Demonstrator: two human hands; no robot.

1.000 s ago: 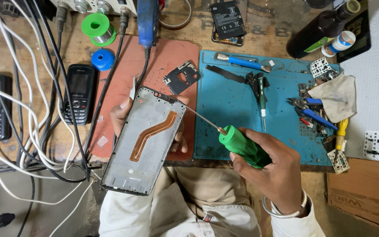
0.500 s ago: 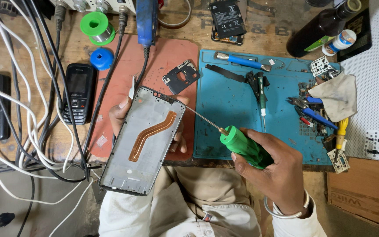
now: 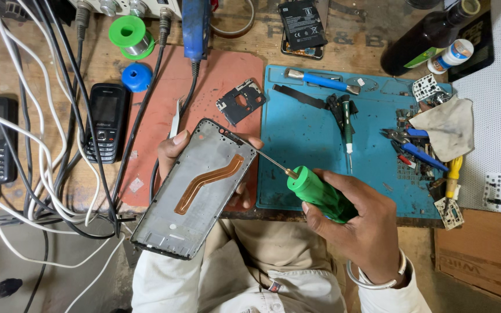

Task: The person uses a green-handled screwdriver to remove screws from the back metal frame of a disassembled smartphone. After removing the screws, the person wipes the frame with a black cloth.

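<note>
My left hand [image 3: 172, 152] grips an opened smartphone frame [image 3: 195, 188] from underneath, its inside facing up with an orange flex strip running across it. My right hand [image 3: 358, 223] is closed on a green-handled screwdriver [image 3: 319, 195]. The thin metal shaft reaches left and its tip rests at the upper right corner of the frame, near my left fingertips. Both hands hover over the front edge of the workbench, above my lap.
A red mat [image 3: 215, 81] and a blue repair mat [image 3: 308, 133] lie on the bench with tweezers, small screwdrivers and pliers [image 3: 413, 145], a black cover plate [image 3: 240, 102], a rag [image 3: 445, 127]. Two keypad phones [image 3: 105, 122], cables [image 3: 36, 156], solder spool [image 3: 127, 33], battery [image 3: 301, 23], bottle [image 3: 430, 35].
The hands, frame and screwdriver stay almost where they were; the screwdriver tip remains at the frame's corner with only a slight shift.
</note>
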